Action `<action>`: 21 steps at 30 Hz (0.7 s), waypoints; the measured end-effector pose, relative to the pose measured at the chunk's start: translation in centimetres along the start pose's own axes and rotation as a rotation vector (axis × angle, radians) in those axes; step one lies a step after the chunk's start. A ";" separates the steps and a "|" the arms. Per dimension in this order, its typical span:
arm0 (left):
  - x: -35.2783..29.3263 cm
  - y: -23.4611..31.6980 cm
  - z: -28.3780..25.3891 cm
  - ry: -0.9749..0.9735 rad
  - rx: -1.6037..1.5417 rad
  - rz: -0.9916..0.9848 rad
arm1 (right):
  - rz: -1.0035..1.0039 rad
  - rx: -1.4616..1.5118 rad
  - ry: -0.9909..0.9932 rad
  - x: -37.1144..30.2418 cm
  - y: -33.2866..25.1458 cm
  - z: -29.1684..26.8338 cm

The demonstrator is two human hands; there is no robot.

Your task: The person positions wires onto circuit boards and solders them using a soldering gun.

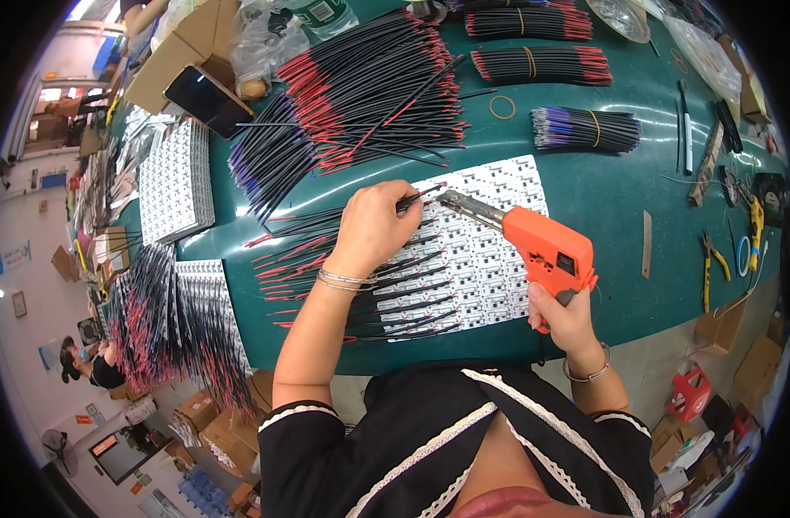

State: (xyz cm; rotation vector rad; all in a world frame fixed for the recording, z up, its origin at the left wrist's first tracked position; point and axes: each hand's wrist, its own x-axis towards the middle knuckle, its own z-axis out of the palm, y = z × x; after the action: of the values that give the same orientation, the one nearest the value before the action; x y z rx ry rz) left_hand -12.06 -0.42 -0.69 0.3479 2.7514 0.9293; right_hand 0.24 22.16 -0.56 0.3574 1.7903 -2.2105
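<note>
My right hand [563, 318] is wrapped round the handle of an orange soldering gun [546, 246], its metal nozzle angled up and left. Over the white circuit board panel [498, 289], my left hand [376, 223] pinches a thin black wire [423, 195]. That wire's end lies close to the gun's tip; whether they touch I cannot tell. Several black wires with red ends [416, 298] lie in rows across the left part of the panel, reaching out over the green table. The panel carries a grid of small printed units.
A large pile of red-tipped black wires [377, 86] covers the table's far middle, with banded bundles [541, 66] to its right. Stacked panels [175, 186] and wired panels [166, 319] stand left, near a phone [207, 101]. Pliers [714, 259] lie right. A person [101, 364] is far left.
</note>
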 end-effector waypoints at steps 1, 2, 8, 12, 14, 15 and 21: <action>0.0 -0.1 -0.1 -0.016 -0.018 0.010 | 0.004 -0.008 0.010 0.0 0.0 0.1; 0.1 -0.1 -0.2 -0.032 -0.037 0.021 | 0.003 -0.008 0.009 0.0 0.0 0.0; 0.3 -0.1 -0.5 -0.067 -0.024 0.021 | 0.027 -0.028 -0.011 0.1 0.0 0.1; 0.5 -0.1 -0.5 -0.081 0.008 0.039 | 0.031 -0.033 -0.021 0.1 -0.2 0.1; 0.5 -0.1 -0.5 -0.086 0.019 0.045 | 0.036 -0.043 -0.019 0.0 -0.4 0.1; 0.6 -0.1 -0.6 -0.086 0.019 0.045 | 0.037 -0.040 -0.007 0.0 -0.5 0.2; 0.7 -0.3 -0.6 -0.100 0.011 0.064 | 0.012 0.033 0.059 0.3 -0.4 -0.8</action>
State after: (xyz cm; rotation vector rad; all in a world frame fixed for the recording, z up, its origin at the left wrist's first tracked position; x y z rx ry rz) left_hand -12.91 -0.82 -0.48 0.4733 2.6695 0.8863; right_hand -0.14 23.05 -0.41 0.4433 1.7773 -2.2460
